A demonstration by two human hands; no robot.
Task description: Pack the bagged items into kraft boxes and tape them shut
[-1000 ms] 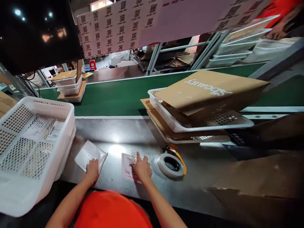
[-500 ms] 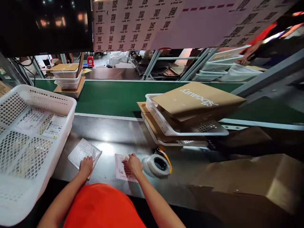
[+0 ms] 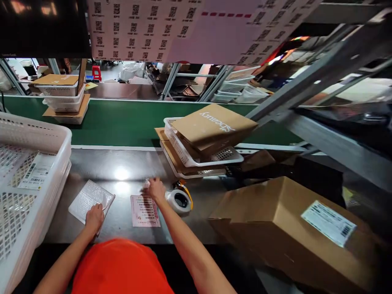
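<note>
A clear bubble-wrap pouch (image 3: 84, 200) lies flat on the metal bench. My left hand (image 3: 94, 216) grips its near right edge, fingers on top. To the right is a pink printed slip (image 3: 145, 216), lying flat. Above the far edge of this slip is my right hand (image 3: 157, 189), its fingers closed and smeared by motion. Something small and clear seems to show at those fingertips, too blurred to name. Just right of that hand sits a white tape roll (image 3: 180, 201) with an orange-yellow part behind it.
White mesh baskets (image 3: 65, 143) are stacked at left. Behind the tape roll, a brown carton (image 3: 214, 124) rests tilted on white trays (image 3: 199, 163). A large labelled cardboard box (image 3: 275, 220) stands at right. Beyond the bench runs a green conveyor belt (image 3: 122, 122).
The view has swung right, showing more of the large box. My right hand has moved away from the slip's middle towards its far edge, uncovering print. My left hand stays on the pouch.
</note>
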